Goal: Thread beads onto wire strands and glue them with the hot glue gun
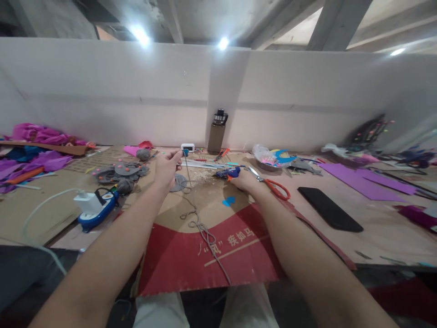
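My left hand [168, 168] is raised over the cardboard, thumb and fingers pinching a small dark blue piece [185, 152]. From that piece hangs a grey cord [193, 207], which runs down in loose loops across the cardboard sheet [164, 269]. A grey disc [180, 183] lies just beneath this hand. Farther right, my right hand [244, 180] is closed around a blue glue gun [228, 172] with an orange part, its nozzle pointing left; the fingers partly hide it. Small bright blue scraps [228, 201] lie below the glue gun. Orange-handled scissors [273, 184] rest beside my right wrist.
A dark bottle [217, 132] stands against the white partition [153, 91]. On the left are a blue power strip [99, 212] with a white plug, grey pieces [119, 172] and purple material [41, 134]. A black phone [329, 208] and purple sheets [362, 182] lie right.
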Tool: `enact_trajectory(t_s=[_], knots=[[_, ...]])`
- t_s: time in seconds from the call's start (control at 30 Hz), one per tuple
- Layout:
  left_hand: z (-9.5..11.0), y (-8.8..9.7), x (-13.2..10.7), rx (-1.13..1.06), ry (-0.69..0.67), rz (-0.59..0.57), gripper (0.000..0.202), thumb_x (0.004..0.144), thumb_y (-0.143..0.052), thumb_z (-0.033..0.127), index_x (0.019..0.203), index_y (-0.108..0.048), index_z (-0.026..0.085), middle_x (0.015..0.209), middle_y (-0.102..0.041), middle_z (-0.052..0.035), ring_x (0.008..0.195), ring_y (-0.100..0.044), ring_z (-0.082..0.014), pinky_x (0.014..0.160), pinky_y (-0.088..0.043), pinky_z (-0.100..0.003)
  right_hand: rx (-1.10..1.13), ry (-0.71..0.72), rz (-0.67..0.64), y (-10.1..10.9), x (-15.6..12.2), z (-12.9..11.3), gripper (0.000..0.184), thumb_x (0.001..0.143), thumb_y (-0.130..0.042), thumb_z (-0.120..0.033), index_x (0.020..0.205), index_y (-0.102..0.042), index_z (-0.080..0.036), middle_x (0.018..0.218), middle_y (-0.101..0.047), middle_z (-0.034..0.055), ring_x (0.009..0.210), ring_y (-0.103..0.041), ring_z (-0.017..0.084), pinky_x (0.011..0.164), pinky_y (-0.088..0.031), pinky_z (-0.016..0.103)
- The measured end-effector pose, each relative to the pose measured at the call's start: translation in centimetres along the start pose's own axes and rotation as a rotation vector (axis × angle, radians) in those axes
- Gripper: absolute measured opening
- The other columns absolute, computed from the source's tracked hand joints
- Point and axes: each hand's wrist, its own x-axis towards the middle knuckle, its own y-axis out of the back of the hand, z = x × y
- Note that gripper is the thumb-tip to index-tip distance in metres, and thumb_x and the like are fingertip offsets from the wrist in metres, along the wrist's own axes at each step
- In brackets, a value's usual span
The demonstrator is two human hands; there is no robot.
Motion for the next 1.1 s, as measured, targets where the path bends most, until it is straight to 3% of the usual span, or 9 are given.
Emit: enact_trajectory(t_s=[0.1,0.27,0.4,0.57,1.1], knots=[[-0.1,0.0,-0.1,0.013,0.016,0.019,0.024,0.06,-0.073,0.031,0.072,-0.063,0.013,0.057,-0.051,0.0036,0.044,-0.041,-0.0035,0.039,-0.03,-0.016,0.089,0.007,0.037,0.6,-0.2,-1.3,0.026,0.072,-0.051,-0.027,0.092,-0.062,-0.013,0.075,-0.066,0.0085,0.064,-0.061,0.018,0.057,-0.045,0.026],[0.0,0.0,-0.3,-0.016,0.066,0.068,0.023,0.059,-0.073,0.029,0.07,-0.061,0.013,0.057,-0.051,0.0034,0.043,-0.04,-0.0027,0.039,-0.029,-0.015,0.559,0.203,0.218,1.7,-2.7,-5.1,0.032,0.071,-0.049,-0.025,0.102,-0.052,-0.016,0.084,-0.063,0.0052,0.069,-0.06,0.017,0.065,-0.048,0.029],[0.2,-0.1,-0.5,-0.03,0.087,0.063,0.022,0.058,-0.073,0.027,0.068,-0.058,0.014,0.053,-0.046,0.0051,0.042,-0.036,-0.0026,0.038,-0.026,-0.014,0.788,0.393,0.081,1.6,-5.1,-7.4,0.026,0.075,-0.049,-0.027,0.099,-0.052,-0.018,0.085,-0.061,0.0029,0.06,-0.057,0.014,0.064,-0.048,0.03],[0.2,-0.3,-0.6,-0.021,0.077,0.022,0.022,0.06,-0.073,0.029,0.068,-0.058,0.014,0.051,-0.043,0.0054,0.044,-0.036,-0.0035,0.039,-0.027,-0.015,0.698,0.497,0.118,0.5,-5.7,-7.6,0.018,0.079,-0.049,-0.029,0.096,-0.052,-0.022,0.084,-0.06,0.0018,0.068,-0.056,0.015,0.067,-0.046,0.03],[-0.1,-0.9,-1.0,0.047,0.017,-0.011,0.022,0.061,-0.072,0.033,0.069,-0.062,0.015,0.053,-0.046,0.0043,0.044,-0.037,-0.0045,0.042,-0.029,-0.018,0.475,0.46,0.174,1.0,-6.1,-7.8,0.027,0.082,-0.047,-0.03,0.107,-0.05,-0.021,0.093,-0.062,0.007,0.082,-0.058,0.02,0.076,-0.045,0.034]])
